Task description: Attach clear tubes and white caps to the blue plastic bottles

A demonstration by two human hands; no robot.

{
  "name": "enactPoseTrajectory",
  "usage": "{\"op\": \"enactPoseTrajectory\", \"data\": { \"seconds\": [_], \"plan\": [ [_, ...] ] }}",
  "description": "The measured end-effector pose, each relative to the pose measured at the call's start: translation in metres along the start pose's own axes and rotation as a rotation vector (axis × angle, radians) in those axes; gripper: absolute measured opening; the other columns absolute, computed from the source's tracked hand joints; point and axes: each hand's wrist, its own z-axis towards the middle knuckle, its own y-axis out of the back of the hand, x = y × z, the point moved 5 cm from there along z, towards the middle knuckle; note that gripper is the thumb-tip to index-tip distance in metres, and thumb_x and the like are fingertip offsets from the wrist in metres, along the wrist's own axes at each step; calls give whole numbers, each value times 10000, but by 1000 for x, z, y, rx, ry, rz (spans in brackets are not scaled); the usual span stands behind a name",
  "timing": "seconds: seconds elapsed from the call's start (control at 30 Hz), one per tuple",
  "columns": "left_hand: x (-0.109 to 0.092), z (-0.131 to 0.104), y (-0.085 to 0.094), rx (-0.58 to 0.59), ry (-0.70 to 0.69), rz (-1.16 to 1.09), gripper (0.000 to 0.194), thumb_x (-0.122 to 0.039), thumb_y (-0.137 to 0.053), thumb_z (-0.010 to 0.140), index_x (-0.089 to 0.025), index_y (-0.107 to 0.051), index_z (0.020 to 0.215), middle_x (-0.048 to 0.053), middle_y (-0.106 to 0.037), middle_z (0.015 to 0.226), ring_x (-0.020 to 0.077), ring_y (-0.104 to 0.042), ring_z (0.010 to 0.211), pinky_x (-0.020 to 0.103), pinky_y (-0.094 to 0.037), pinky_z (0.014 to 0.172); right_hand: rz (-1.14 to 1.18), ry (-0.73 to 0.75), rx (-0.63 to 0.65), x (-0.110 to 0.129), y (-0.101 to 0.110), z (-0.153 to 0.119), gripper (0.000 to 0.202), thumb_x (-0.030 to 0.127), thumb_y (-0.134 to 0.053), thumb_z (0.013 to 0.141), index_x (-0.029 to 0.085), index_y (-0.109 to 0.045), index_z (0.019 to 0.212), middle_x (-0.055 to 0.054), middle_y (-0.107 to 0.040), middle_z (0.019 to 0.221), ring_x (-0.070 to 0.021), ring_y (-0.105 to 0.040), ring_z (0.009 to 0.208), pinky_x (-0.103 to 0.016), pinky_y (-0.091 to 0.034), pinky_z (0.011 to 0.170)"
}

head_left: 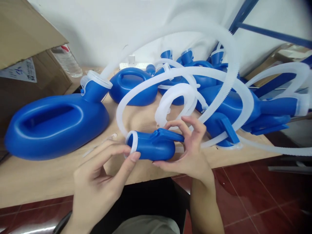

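Observation:
A blue plastic urinal cup point(154, 145) lies sideways above the table's front edge, its open mouth facing left. A white ring point(134, 139) circles that mouth. My left hand point(102, 177) pinches the ring between thumb and fingers. My right hand point(191, 156) holds the rounded closed end, thumb below and fingers about the flat blue handle point(170, 135). Just left stands a large blue urinal bottle point(56, 125) with a white-rimmed neck. Behind the cup lies a coiled translucent corrugated hose point(163, 105). To the right rests another blue cup point(216, 128), partly covered by hose.
More blue bottles point(136, 94) crowd the back and right, with hose loops arching over them. A power strip point(126, 66) lies by the wall. At left are a cardboard box point(29, 84) and a clear water bottle point(67, 61). Blue metal framing point(268, 31) stands at right.

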Motion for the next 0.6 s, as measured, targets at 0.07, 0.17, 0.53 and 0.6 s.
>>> {"op": "enactPoseTrajectory", "data": {
  "seconds": [0.07,0.17,0.53,0.6],
  "plan": [
    [1,8,0,120,36,-43,120,-304,-729,1011,-281,-752,896,-27,-762,900,157,-717,844,267,-557,741,7,27,-56,1,2,0,1001,310,-972,775,403,-315,1524,-91,-492,1496,-280,-703,1278,-419,-746,840],
    [5,18,1,227,139,-105,213,-382,-691,1029,-255,-723,860,-26,-737,829,131,-685,740,219,-540,655,-11,45,-91,3,0,0,891,335,-942,811,363,-328,1455,-106,-506,1481,-289,-719,1273,-429,-751,799],
    [11,18,-5,186,264,-263,162,-336,-826,907,-238,-752,802,-24,-754,772,124,-723,723,173,-589,692,-686,86,3,23,-19,-4,705,624,-875,865,235,-619,1395,-277,-437,1674,-441,-773,1180,-523,-719,698],
    [11,16,-9,213,256,-253,208,-357,-794,933,-228,-729,783,-14,-729,763,128,-697,707,191,-590,687,-706,163,-32,23,-18,-3,564,503,-872,898,221,-649,1334,-255,-531,1618,-408,-784,1155,-494,-719,714]
  ]
}}
